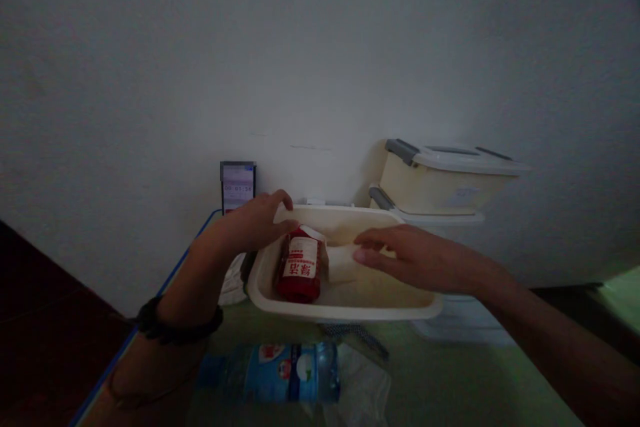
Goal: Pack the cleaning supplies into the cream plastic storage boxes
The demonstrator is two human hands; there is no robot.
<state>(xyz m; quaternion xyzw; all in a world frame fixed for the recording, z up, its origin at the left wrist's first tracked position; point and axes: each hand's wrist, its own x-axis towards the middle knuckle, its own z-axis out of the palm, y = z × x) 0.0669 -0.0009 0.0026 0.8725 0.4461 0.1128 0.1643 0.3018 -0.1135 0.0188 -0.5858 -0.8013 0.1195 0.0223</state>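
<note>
A cream plastic basin (280, 303) sits on the table near the wall. Inside it lies a red packet with a white label (300, 270), beside a pale roll-shaped item (340, 263). My left hand (255, 220) grips the basin's far left rim, fingers curled over the edge. My right hand (405, 253) reaches into the basin from the right, fingers stretched flat, fingertips touching the pale item. A dark bracelet circles my left wrist.
A blue-labelled water bottle (280, 373) lies on its side in front of the basin, next to crumpled clear plastic (360, 387). Two stacked cream lidded boxes (440, 187) stand at the right by the wall. A phone (238, 187) leans against the wall.
</note>
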